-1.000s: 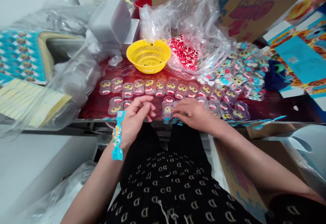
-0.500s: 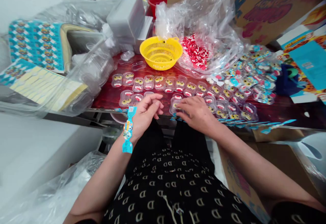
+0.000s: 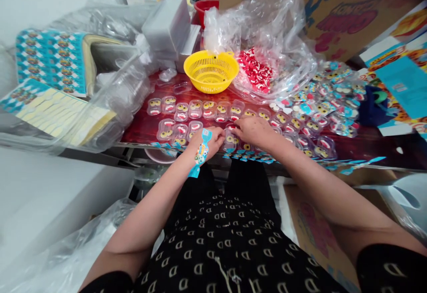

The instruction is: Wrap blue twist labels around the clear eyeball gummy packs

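I see my left hand, a blue label stuck on its back for easy reach, and my right hand both pinching one clear blister at the counter edge.

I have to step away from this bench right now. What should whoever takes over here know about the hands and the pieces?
Left hand: at the table's near edge, a blue printed sticker strip lying across its wrist.
Right hand: fingers on a clear blister shell.
Done: two rows of filled shells on the red table; a pile of sealed packs at right.
Left: red-white pieces in the plastic bag; yellow basket looks empty.
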A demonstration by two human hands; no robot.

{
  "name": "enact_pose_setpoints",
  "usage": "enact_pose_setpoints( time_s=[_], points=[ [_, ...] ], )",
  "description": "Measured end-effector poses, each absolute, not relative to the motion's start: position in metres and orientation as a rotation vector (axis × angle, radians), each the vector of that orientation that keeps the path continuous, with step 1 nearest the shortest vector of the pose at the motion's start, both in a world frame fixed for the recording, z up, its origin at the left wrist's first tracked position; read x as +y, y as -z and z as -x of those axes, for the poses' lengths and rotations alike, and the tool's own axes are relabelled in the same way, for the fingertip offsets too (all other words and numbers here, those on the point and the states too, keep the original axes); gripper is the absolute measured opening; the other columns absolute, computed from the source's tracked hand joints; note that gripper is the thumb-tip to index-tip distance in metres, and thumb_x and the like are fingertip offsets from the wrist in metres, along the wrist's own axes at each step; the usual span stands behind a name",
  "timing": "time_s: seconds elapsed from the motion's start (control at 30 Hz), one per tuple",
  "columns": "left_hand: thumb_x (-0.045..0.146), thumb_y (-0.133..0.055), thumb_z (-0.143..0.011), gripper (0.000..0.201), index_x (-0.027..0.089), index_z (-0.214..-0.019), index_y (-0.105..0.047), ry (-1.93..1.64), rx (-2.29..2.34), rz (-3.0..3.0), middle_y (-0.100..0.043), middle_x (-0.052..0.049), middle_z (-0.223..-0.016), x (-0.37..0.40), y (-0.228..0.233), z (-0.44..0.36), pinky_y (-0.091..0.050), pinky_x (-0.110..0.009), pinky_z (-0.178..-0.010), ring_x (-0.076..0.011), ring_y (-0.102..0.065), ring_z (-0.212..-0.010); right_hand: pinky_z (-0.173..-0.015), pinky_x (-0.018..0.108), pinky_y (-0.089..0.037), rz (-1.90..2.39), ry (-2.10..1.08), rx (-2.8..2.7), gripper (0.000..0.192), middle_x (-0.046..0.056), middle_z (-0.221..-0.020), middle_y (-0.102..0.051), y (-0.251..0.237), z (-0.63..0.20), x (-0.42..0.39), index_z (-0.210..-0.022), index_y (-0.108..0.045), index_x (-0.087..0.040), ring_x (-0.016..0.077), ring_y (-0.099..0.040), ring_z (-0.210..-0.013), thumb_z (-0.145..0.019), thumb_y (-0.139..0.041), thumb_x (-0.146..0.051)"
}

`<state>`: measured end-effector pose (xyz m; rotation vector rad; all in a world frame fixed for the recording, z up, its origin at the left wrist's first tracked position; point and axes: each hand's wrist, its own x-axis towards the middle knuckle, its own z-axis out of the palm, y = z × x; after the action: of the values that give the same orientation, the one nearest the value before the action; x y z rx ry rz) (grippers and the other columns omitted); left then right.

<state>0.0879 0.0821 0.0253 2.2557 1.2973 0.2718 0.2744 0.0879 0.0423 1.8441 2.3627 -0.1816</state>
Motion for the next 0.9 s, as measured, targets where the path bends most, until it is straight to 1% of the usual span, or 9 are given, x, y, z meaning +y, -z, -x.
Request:
enact_pose_setpoints(
  time_s=[0.13, 0.23, 0.33, 0.43, 0.53, 0.63, 0.73, 0.83, 0.9],
  points=[
    [0.025, -0.055, -0.094, 0.021, 0.019, -0.104, -0.072, -0.061, 1.305, -2.313, -0.076, -0.010, -0.104, 0.087, -0.031, -0.093, -0.051, -0.039, -0.088, -0.0280, -0.070, -0.100, -0.083, 0.041, -0.053, -1.834, 0.226, 2.348, 0.036, 0.021, -0.114, -0.075, -0.040, -0.275, 0.093, -0.113, -0.076, -0.014, 0.0333, -0.070, -0.106, -0.099, -0.052, -0.037],
    [0.025, -0.055, -0.093, 0.021, 0.019, -0.105, -0.071, 0.003, 1.318, -2.335, -0.076, -0.010, -0.104, 0.089, -0.032, -0.096, -0.052, -0.039, -0.087, -0.0285, -0.070, -0.100, -0.082, 0.039, -0.052, -1.815, 0.243, 2.356, 0.039, 0.020, -0.117, -0.074, -0.039, -0.276, 0.098, -0.114, -0.076, -0.015, 0.0334, -0.070, -0.108, -0.099, -0.051, -0.040],
    [0.024, -0.053, -0.094, 0.024, 0.018, -0.110, -0.069, 0.021, 1.315, -2.353, -0.076, -0.012, -0.106, 0.093, -0.029, -0.099, -0.052, -0.039, -0.088, -0.0293, -0.070, -0.102, -0.084, 0.039, -0.051, -1.775, 0.270, 2.357, 0.041, 0.020, -0.119, -0.074, -0.039, -0.277, 0.102, -0.118, -0.075, -0.014, 0.0339, -0.069, -0.110, -0.098, -0.051, -0.042],
    [0.024, -0.051, -0.094, 0.027, 0.017, -0.115, -0.067, 0.057, 1.328, -2.377, -0.076, -0.013, -0.109, 0.098, -0.025, -0.102, -0.052, -0.039, -0.088, -0.0301, -0.070, -0.104, -0.081, 0.037, -0.050, -1.749, 0.358, 2.354, 0.037, 0.018, -0.113, -0.076, -0.040, -0.277, 0.108, -0.113, -0.076, -0.015, 0.0328, -0.071, -0.105, -0.096, -0.055, -0.041],
    [0.026, -0.052, -0.094, 0.029, 0.018, -0.119, -0.065, 0.078, 1.347, -2.396, -0.075, -0.013, -0.114, 0.103, -0.022, -0.105, -0.051, -0.037, -0.088, -0.0288, -0.070, -0.108, -0.075, 0.033, -0.048, -1.772, 0.424, 2.348, 0.033, 0.014, -0.107, -0.078, -0.039, -0.277, 0.113, -0.111, -0.076, -0.018, 0.0294, -0.072, -0.099, -0.093, -0.059, -0.040],
    [0.026, -0.054, -0.094, 0.028, 0.019, -0.119, -0.064, 0.070, 1.343, -2.413, -0.074, -0.013, -0.118, 0.103, -0.020, -0.107, -0.051, -0.037, -0.090, -0.0281, -0.069, -0.112, -0.071, 0.031, -0.045, -1.809, 0.464, 2.331, 0.031, 0.010, -0.104, -0.079, -0.038, -0.277, 0.119, -0.109, -0.077, -0.020, 0.0272, -0.072, -0.096, -0.091, -0.061, -0.040],
    [0.027, -0.056, -0.094, 0.029, 0.016, -0.119, -0.062, 0.066, 1.345, -2.405, -0.073, -0.017, -0.121, 0.102, -0.020, -0.108, -0.050, -0.039, -0.089, -0.0314, -0.068, -0.113, -0.068, 0.029, -0.044, -1.833, 0.504, 2.307, 0.029, 0.007, -0.100, -0.079, -0.037, -0.278, 0.123, -0.106, -0.079, -0.023, 0.0263, -0.071, -0.094, -0.089, -0.064, -0.041],
    [0.029, -0.061, -0.092, 0.029, 0.016, -0.118, -0.062, 0.055, 1.367, -2.367, -0.073, -0.019, -0.119, 0.100, -0.021, -0.108, -0.050, -0.041, -0.088, -0.0338, -0.069, -0.111, -0.067, 0.028, -0.043, -1.845, 0.529, 2.319, 0.026, 0.006, -0.098, -0.079, -0.038, -0.278, 0.124, -0.103, -0.079, -0.023, 0.0249, -0.070, -0.092, -0.086, -0.067, -0.039],
    [0.030, -0.063, -0.091, 0.027, 0.017, -0.114, -0.062, 0.036, 1.386, -2.341, -0.074, -0.018, -0.116, 0.100, -0.021, -0.108, -0.051, -0.041, -0.086, -0.0336, -0.070, -0.108, -0.066, 0.027, -0.041, -1.855, 0.571, 2.329, 0.024, 0.005, -0.098, -0.079, -0.039, -0.278, 0.125, -0.103, -0.078, -0.022, 0.0232, -0.070, -0.090, -0.085, -0.070, -0.037]
  ],
)
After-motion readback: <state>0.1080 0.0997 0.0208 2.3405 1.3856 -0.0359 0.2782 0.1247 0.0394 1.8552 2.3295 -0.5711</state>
